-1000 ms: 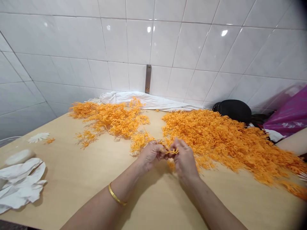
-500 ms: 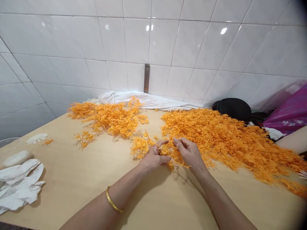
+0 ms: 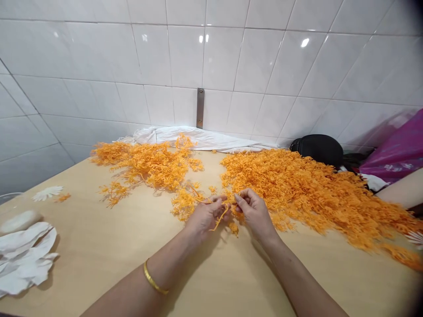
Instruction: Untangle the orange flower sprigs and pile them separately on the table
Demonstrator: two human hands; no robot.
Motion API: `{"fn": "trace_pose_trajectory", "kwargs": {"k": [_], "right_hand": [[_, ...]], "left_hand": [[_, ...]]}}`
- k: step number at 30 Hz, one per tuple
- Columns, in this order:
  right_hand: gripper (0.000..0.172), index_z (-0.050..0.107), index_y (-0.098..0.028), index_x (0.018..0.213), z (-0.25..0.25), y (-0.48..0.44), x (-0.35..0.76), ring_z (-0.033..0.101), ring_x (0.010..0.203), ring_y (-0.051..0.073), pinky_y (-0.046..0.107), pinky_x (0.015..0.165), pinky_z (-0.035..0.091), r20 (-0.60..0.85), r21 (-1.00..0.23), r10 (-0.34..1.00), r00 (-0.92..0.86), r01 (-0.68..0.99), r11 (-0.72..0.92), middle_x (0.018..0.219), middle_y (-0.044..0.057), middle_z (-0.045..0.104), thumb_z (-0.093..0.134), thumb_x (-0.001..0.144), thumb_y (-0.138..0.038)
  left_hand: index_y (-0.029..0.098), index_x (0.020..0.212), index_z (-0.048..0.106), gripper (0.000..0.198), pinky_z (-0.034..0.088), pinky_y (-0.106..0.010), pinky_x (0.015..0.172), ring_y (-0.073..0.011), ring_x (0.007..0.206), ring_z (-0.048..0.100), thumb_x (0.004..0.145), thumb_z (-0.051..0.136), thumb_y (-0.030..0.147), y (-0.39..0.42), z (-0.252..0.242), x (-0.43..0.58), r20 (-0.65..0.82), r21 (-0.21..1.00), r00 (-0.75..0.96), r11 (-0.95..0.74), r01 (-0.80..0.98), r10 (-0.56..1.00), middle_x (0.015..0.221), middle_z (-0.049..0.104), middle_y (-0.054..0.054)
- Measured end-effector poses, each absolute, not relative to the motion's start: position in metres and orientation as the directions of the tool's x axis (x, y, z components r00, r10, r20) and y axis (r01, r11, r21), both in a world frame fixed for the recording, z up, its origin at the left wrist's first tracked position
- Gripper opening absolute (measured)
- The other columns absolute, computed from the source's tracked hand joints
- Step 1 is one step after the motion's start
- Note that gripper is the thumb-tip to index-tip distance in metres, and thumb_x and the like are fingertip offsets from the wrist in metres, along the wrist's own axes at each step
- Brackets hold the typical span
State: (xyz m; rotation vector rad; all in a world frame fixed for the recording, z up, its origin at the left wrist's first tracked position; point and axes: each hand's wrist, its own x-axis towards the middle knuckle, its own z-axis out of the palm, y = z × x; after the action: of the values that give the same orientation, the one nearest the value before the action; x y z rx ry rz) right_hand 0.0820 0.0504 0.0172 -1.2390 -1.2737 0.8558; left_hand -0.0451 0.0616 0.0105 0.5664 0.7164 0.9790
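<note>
My left hand is closed around the thin stems of an orange artificial flower sprig, whose bushy heads spread out to its left. One bare stem end hangs below the fingers. Just to the right, my right hand pinches with thumb and forefinger at the orange bits beside the left hand; what exactly sits in the pinch is too small to make out. A large heap of orange sprigs lies behind and to the right. Another orange bunch lies at the back left of the table.
A white cloth runs along the tiled wall. At the right stand a black case, a purple bag and someone's forearm. At the left lie a white flower, a pale oval object and crumpled white tissue.
The stem that pointed toward my right hand now hangs below my left fingers. My left hand has turned and closed more, and my right hand has shifted slightly left.
</note>
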Motion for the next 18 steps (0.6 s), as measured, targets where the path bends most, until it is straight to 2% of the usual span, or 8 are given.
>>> {"fn": "trace_pose_trajectory", "kwargs": {"k": [5,10,14,18], "right_hand": [[0.021,0.04,-0.019,0.062,0.0158,0.0474,0.0766,0.037,0.054,0.01,0.023,0.052,0.032,0.344,-0.875,0.932,0.116,0.401,0.273,0.058,-0.004,0.039,0.049,0.077,-0.032],[0.019,0.043,-0.019,0.067,0.0128,0.0481,0.0748,0.041,0.055,0.01,0.022,0.051,0.035,0.293,-0.919,0.953,0.08,0.297,0.258,0.06,-0.004,0.042,0.05,0.076,-0.034],[0.021,0.049,-0.017,0.075,0.0129,0.048,0.0758,0.048,0.053,0.011,0.023,0.05,0.038,0.188,-0.948,0.981,-0.04,0.252,0.192,0.061,-0.002,0.052,0.053,0.074,-0.038],[0.021,0.048,-0.017,0.064,0.0169,0.0467,0.08,0.045,0.048,0.01,0.022,0.046,0.035,0.238,-0.926,0.968,0.078,0.319,0.202,0.053,-0.003,0.048,0.053,0.074,-0.036]], "left_hand": [[0.014,0.068,0.048,0.011,0.042,-0.022,0.05,-0.0105,0.048,0.053,0.072,0.056,0.02,0.0589,0.0049,-0.0434,-0.312,0.762,0.45,0.503,-0.407,0.837,0.058,0.057,-0.004],[0.015,0.064,0.045,0.01,0.037,-0.02,0.045,-0.0086,0.043,0.049,0.072,0.052,0.014,0.0584,0.007,-0.0431,-0.278,0.82,0.403,0.434,-0.373,0.872,0.053,0.054,-0.001],[0.014,0.06,0.044,0.013,0.033,-0.018,0.044,-0.0062,0.039,0.045,0.068,0.053,0.011,0.0562,0.0065,-0.0408,-0.181,0.874,0.382,0.327,-0.36,0.906,0.045,0.05,0.001],[0.014,0.057,0.046,0.015,0.036,-0.02,0.047,-0.0081,0.043,0.049,0.068,0.055,0.015,0.058,0.0064,-0.045,-0.134,0.923,0.437,0.272,-0.271,0.889,0.049,0.054,-0.002]]}}
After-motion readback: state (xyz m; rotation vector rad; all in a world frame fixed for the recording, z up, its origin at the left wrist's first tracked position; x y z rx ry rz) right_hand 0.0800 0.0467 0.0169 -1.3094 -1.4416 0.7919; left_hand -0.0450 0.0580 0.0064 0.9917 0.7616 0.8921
